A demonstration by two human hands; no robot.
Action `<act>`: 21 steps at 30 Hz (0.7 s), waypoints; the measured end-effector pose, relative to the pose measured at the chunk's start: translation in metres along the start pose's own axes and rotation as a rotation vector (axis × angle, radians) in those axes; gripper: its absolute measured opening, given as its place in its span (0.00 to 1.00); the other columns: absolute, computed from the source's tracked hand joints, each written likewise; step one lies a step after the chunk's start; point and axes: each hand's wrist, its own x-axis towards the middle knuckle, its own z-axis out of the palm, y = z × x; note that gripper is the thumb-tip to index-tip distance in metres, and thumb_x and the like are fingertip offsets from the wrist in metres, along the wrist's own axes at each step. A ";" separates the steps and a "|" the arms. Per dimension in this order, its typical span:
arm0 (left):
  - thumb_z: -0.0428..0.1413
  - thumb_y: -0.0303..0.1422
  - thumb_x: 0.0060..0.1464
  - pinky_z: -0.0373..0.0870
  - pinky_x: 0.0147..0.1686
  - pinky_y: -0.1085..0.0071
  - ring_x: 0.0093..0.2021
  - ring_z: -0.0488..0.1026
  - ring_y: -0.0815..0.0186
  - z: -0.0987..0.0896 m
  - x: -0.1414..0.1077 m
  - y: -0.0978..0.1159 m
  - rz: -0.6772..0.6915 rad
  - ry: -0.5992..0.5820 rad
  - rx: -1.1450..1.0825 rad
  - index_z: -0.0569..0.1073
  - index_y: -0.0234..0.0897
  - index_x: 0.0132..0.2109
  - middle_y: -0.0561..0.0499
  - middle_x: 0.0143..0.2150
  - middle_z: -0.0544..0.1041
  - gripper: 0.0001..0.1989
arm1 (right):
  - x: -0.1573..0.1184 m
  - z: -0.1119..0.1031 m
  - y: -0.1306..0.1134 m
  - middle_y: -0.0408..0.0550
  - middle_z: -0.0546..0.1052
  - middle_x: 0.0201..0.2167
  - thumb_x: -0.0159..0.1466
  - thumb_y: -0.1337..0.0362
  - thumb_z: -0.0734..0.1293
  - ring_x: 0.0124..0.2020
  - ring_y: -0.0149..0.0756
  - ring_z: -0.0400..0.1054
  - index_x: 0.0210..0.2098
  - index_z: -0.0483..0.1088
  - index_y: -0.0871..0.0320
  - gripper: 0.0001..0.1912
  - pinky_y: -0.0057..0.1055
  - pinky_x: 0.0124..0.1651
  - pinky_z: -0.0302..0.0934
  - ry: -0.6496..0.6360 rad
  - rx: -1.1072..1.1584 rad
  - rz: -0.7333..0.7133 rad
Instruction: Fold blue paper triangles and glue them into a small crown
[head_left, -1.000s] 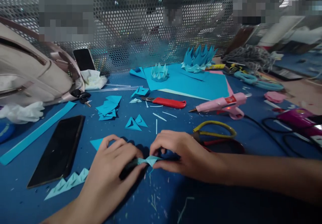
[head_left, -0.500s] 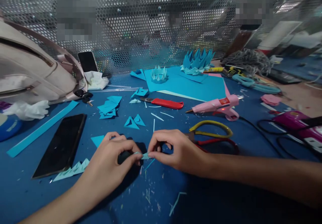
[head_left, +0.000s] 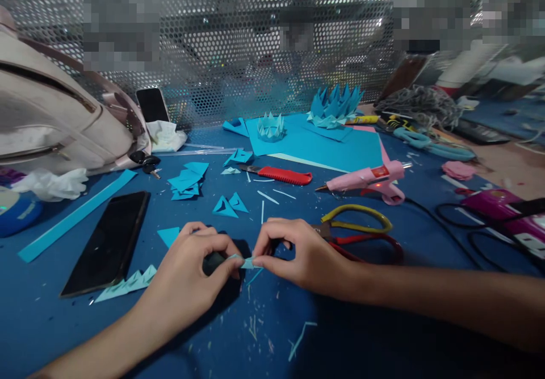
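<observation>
Between both hands, low over the blue table, is a small light-blue folded paper piece [head_left: 247,263]. My left hand [head_left: 208,259] pinches its left end between thumb and forefinger. From the other side, the thumb and fingertips of my right hand [head_left: 289,251] close on its right end. The fingers cover much of the piece. Left of my left wrist lies a pale strip of folded paper points [head_left: 130,283]. Beyond the hands sit two blue folded triangles [head_left: 230,204] and a stack of blue paper pieces [head_left: 188,181]. Scissors [head_left: 361,220] with yellow and red handles lie partly behind my right hand.
A red-handled cutter [head_left: 286,175] and a pink glue gun [head_left: 366,181] lie farther back. Behind them, a small paper crown [head_left: 271,127] and a spiky blue paper flower [head_left: 335,105] stand on blue sheets [head_left: 319,151]. At left are a phone [head_left: 106,240] and a bag [head_left: 55,106].
The view has shifted slightly, moving the things on the left a little to the right in the picture. Both hands keep their pinch on the small paper piece.
</observation>
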 end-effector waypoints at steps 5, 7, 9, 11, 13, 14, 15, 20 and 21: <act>0.52 0.36 0.60 0.57 0.47 0.59 0.37 0.71 0.59 0.001 0.000 0.001 -0.001 0.023 0.001 0.74 0.43 0.28 0.57 0.28 0.76 0.12 | 0.000 0.000 -0.001 0.40 0.75 0.28 0.60 0.68 0.72 0.30 0.27 0.69 0.30 0.74 0.59 0.03 0.23 0.34 0.59 0.005 0.004 0.000; 0.52 0.35 0.60 0.58 0.47 0.59 0.37 0.71 0.60 0.002 0.001 0.001 -0.002 0.027 0.008 0.73 0.43 0.29 0.57 0.29 0.76 0.12 | 0.000 0.000 -0.001 0.40 0.75 0.28 0.61 0.69 0.72 0.30 0.27 0.69 0.30 0.74 0.59 0.04 0.23 0.34 0.59 0.004 0.004 -0.003; 0.52 0.35 0.61 0.57 0.47 0.60 0.36 0.71 0.61 0.002 0.000 0.001 0.014 0.032 0.020 0.73 0.43 0.30 0.57 0.30 0.77 0.11 | 0.001 0.000 -0.001 0.40 0.75 0.29 0.62 0.68 0.72 0.30 0.26 0.69 0.31 0.73 0.59 0.04 0.22 0.34 0.59 0.000 0.011 -0.008; 0.52 0.35 0.62 0.58 0.47 0.60 0.36 0.71 0.62 0.003 0.000 0.000 0.044 0.050 0.037 0.73 0.43 0.31 0.57 0.31 0.77 0.11 | 0.001 0.001 -0.001 0.40 0.75 0.30 0.62 0.65 0.72 0.32 0.27 0.69 0.33 0.73 0.58 0.04 0.23 0.36 0.59 -0.009 -0.008 -0.020; 0.51 0.34 0.63 0.58 0.47 0.61 0.35 0.71 0.63 0.003 -0.002 -0.001 0.089 0.075 0.060 0.73 0.43 0.33 0.57 0.32 0.78 0.10 | 0.000 0.001 -0.001 0.40 0.75 0.31 0.63 0.63 0.72 0.32 0.28 0.68 0.35 0.73 0.58 0.05 0.24 0.36 0.58 -0.022 -0.065 -0.039; 0.51 0.34 0.64 0.59 0.46 0.61 0.35 0.72 0.63 0.003 -0.003 -0.002 0.116 0.088 0.070 0.74 0.43 0.34 0.58 0.33 0.78 0.10 | 0.000 0.001 -0.001 0.40 0.74 0.30 0.63 0.63 0.72 0.31 0.28 0.67 0.35 0.73 0.57 0.05 0.25 0.36 0.57 -0.024 -0.097 -0.048; 0.51 0.35 0.64 0.60 0.45 0.62 0.36 0.73 0.63 0.002 -0.005 -0.002 0.138 0.097 0.077 0.74 0.44 0.36 0.57 0.35 0.79 0.09 | -0.001 0.001 -0.001 0.40 0.74 0.30 0.64 0.63 0.71 0.31 0.28 0.67 0.35 0.73 0.57 0.05 0.25 0.35 0.56 -0.024 -0.118 -0.050; 0.53 0.41 0.63 0.66 0.44 0.66 0.45 0.76 0.59 -0.010 -0.012 -0.007 0.049 -0.013 0.043 0.75 0.48 0.50 0.55 0.48 0.81 0.11 | -0.003 -0.001 -0.001 0.40 0.74 0.28 0.65 0.66 0.69 0.29 0.27 0.65 0.30 0.70 0.58 0.07 0.25 0.33 0.55 0.009 -0.103 -0.058; 0.53 0.42 0.63 0.67 0.43 0.67 0.45 0.77 0.59 -0.013 -0.013 -0.008 0.010 -0.055 0.026 0.76 0.48 0.50 0.55 0.47 0.81 0.12 | -0.003 -0.002 -0.001 0.40 0.74 0.27 0.65 0.66 0.69 0.29 0.27 0.65 0.29 0.70 0.58 0.08 0.25 0.33 0.55 0.013 -0.101 -0.064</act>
